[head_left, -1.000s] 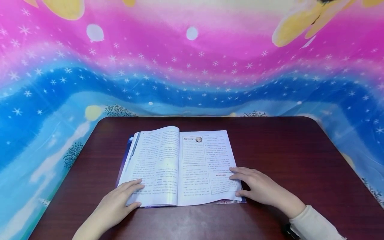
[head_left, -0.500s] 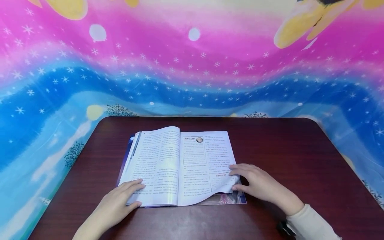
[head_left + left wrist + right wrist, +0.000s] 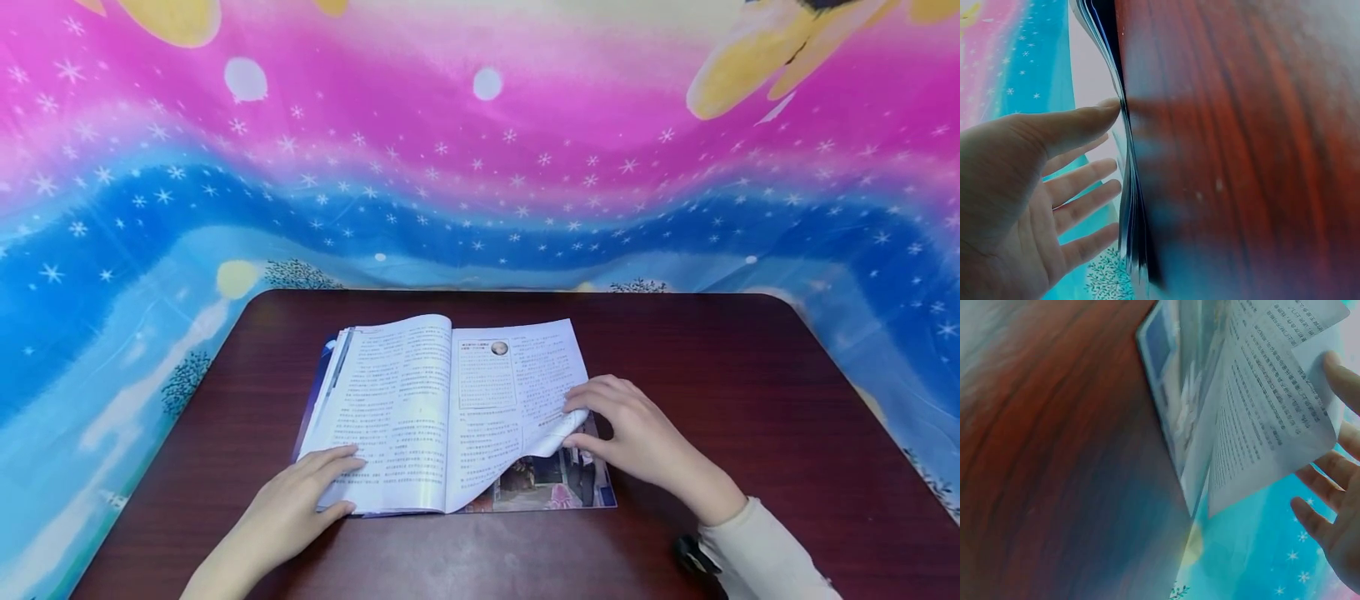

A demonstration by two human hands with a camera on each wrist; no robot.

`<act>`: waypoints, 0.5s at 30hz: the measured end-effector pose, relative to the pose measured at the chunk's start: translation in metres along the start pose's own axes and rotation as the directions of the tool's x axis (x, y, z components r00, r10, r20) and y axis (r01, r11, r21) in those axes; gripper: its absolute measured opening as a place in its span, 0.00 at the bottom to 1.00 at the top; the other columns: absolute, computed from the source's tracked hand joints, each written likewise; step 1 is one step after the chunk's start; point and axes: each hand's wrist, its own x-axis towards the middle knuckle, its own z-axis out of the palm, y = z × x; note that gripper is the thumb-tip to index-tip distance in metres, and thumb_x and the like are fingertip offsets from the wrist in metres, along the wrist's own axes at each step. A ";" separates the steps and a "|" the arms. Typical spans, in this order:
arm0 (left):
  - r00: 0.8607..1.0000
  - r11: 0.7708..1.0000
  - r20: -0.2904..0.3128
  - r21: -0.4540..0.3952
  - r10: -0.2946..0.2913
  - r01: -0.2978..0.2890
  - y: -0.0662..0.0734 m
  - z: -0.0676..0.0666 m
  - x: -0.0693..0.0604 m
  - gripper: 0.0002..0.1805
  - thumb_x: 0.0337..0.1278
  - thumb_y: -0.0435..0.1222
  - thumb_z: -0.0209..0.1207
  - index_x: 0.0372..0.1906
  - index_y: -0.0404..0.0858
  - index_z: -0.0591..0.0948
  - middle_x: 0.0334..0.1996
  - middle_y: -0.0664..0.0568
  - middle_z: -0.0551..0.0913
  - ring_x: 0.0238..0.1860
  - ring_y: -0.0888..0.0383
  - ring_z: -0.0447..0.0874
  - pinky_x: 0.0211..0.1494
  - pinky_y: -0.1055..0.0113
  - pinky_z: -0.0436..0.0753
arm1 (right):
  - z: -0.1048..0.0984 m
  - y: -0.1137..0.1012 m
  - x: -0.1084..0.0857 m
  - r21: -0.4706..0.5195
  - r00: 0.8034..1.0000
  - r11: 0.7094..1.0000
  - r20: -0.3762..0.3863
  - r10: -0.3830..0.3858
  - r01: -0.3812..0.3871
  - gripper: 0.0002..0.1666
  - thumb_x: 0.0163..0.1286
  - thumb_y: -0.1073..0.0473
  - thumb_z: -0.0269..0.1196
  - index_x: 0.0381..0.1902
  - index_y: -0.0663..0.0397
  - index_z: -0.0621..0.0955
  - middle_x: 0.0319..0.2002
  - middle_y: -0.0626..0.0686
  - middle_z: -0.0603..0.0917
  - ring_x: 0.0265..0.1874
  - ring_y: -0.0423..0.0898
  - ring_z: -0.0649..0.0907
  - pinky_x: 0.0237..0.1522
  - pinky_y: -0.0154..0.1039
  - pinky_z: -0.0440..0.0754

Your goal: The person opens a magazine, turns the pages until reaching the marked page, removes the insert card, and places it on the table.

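An open magazine (image 3: 397, 417) lies on the dark wooden table, its text upside down in the head view. My left hand (image 3: 288, 500) rests with extended fingers on the lower left page; in the left wrist view the thumb (image 3: 1088, 128) touches the edge of the page stack. My right hand (image 3: 630, 433) pinches the lower right part of the right-hand page (image 3: 487, 450) between thumb and fingers. That page curls up, baring a colour picture (image 3: 551, 479) beneath. In the right wrist view the printed back of the lifted page (image 3: 1266, 419) stands away from the picture.
The reddish-brown table (image 3: 712, 375) extends around the magazine on all sides. Behind it hangs a pink and blue cloth (image 3: 420, 183) printed with snowflakes. A black band (image 3: 696, 554) sits at the right wrist by the pale sleeve (image 3: 761, 554).
My right hand has moved up and slightly left, lifting and curling the page's lower corner. More of the picture underneath shows. My left hand has stayed in place.
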 end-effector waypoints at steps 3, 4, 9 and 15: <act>1.000 1.000 -0.020 -0.002 0.015 -0.015 0.001 0.000 0.000 0.26 0.49 0.41 0.74 0.57 0.45 0.83 0.60 0.52 0.79 0.61 0.50 0.77 0.58 0.48 0.78 | -0.001 -0.003 0.004 -0.001 1.000 1.000 -0.029 -0.008 0.008 0.22 0.52 0.46 0.77 0.43 0.45 0.85 0.47 0.43 0.84 0.51 0.44 0.77 0.56 0.48 0.71; 0.999 1.000 -0.032 -0.004 0.024 -0.024 0.002 0.000 0.001 0.26 0.49 0.41 0.74 0.56 0.45 0.83 0.60 0.52 0.80 0.61 0.51 0.77 0.58 0.49 0.78 | -0.001 -0.003 0.005 0.001 0.999 1.000 -0.039 -0.012 0.012 0.22 0.52 0.46 0.77 0.43 0.45 0.85 0.47 0.43 0.84 0.50 0.43 0.77 0.56 0.48 0.70; 0.992 0.997 -0.104 -0.032 0.065 -0.069 0.009 -0.002 0.005 0.24 0.49 0.40 0.74 0.55 0.48 0.84 0.58 0.58 0.81 0.58 0.55 0.79 0.57 0.53 0.80 | -0.003 -0.007 0.011 0.012 0.996 1.000 -0.084 -0.028 0.029 0.21 0.51 0.44 0.77 0.41 0.44 0.84 0.45 0.42 0.84 0.49 0.43 0.77 0.56 0.48 0.69; 0.984 0.990 -0.159 -0.102 0.085 -0.102 0.026 -0.005 0.015 0.23 0.51 0.41 0.73 0.55 0.50 0.84 0.55 0.62 0.82 0.57 0.60 0.80 0.57 0.55 0.80 | -0.005 -0.014 0.019 0.011 0.992 0.999 -0.116 -0.048 0.049 0.21 0.52 0.43 0.77 0.39 0.44 0.84 0.42 0.40 0.84 0.47 0.42 0.76 0.54 0.46 0.69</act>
